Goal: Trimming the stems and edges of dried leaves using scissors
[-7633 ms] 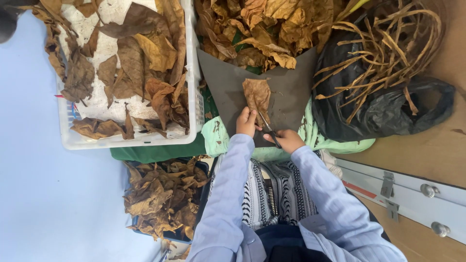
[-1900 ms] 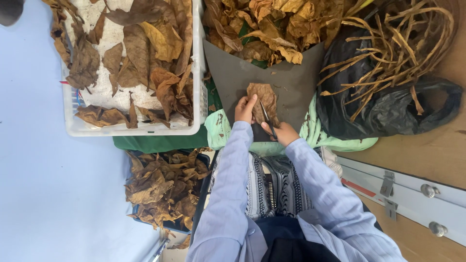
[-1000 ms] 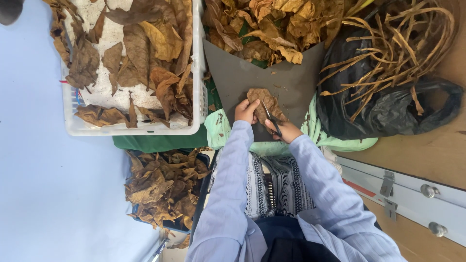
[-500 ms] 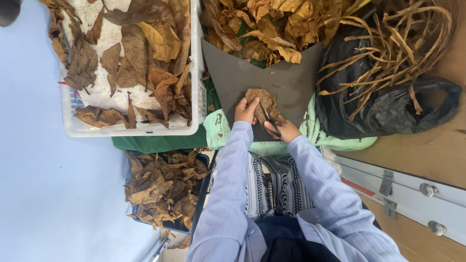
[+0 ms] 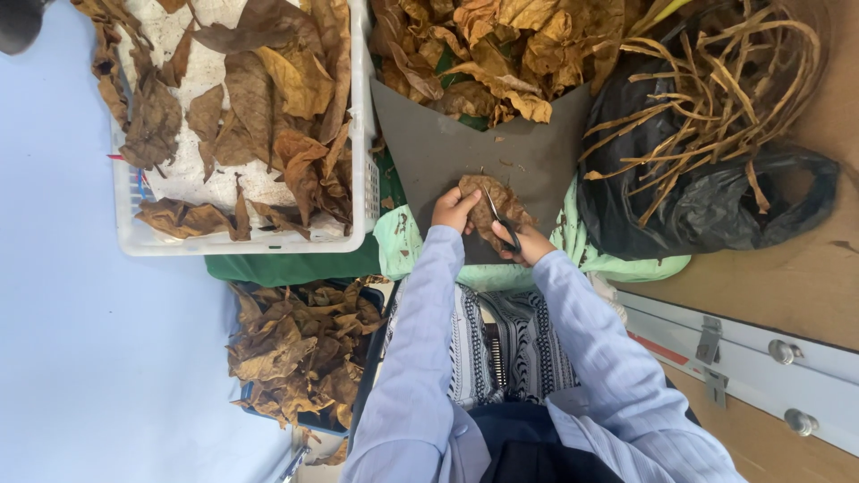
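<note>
My left hand (image 5: 453, 209) pinches the left edge of a dry brown leaf (image 5: 481, 195) that lies on a grey board (image 5: 429, 143). My right hand (image 5: 528, 243) grips small black scissors (image 5: 501, 224), whose blades cross the leaf's middle. Both arms wear light blue sleeves. A heap of dry yellow-brown leaves (image 5: 501, 45) lies at the board's far end.
A white plastic basket (image 5: 360, 170) of dried leaves stands to the left. A black bag (image 5: 716, 206) with leaf stems (image 5: 716, 89) sits to the right. Another dark container of brown leaves (image 5: 295, 353) is at lower left. A metal rail (image 5: 743, 344) runs along the right.
The leaf has been turned and shifted slightly under my hands, and the scissors have worked along it. Both hands stay at the same spot on the board.
</note>
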